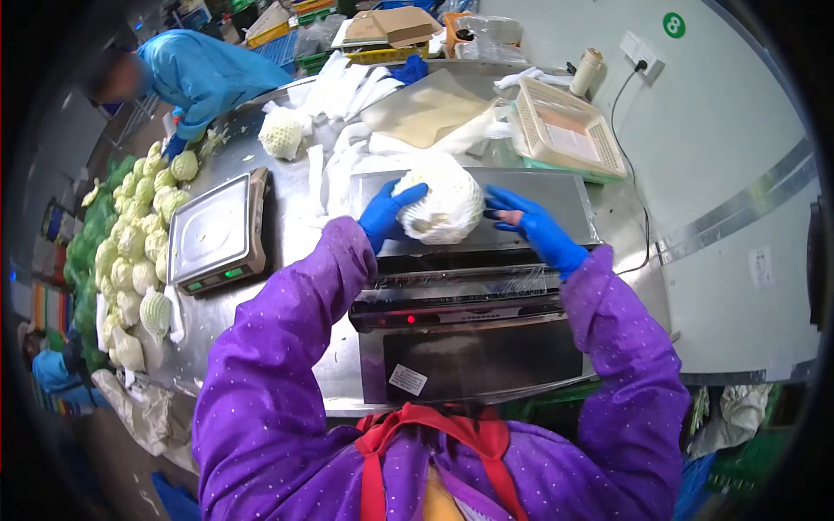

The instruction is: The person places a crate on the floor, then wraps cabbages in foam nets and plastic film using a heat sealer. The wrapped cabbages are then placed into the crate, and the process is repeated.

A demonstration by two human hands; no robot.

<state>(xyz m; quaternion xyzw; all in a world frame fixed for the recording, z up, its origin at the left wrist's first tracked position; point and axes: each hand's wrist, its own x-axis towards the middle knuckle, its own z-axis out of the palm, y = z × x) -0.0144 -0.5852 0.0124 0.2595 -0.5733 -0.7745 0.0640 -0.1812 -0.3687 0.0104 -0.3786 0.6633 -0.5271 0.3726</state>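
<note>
A round, pale vegetable head in a white foam net (441,201) is over the grey plate (530,193) of a film-wrapping machine (469,291). My left hand (389,214), in a blue glove, grips its left side, with the thumb across the upper edge and the other fingers partly hidden. On the other side, my right hand (527,223), also blue-gloved, has its fingers apart close to the net, and a bare fingertip shows through the glove. Clear film (521,282) lies along the machine's bar, where a red light glows.
Left of the machine stands a weighing scale (215,227), beside a heap of pale vegetable heads (130,234). Another netted head (282,135), white foam nets (347,87) and a cream basket (569,130) lie behind. A person in blue (204,74) reaches toward the heap.
</note>
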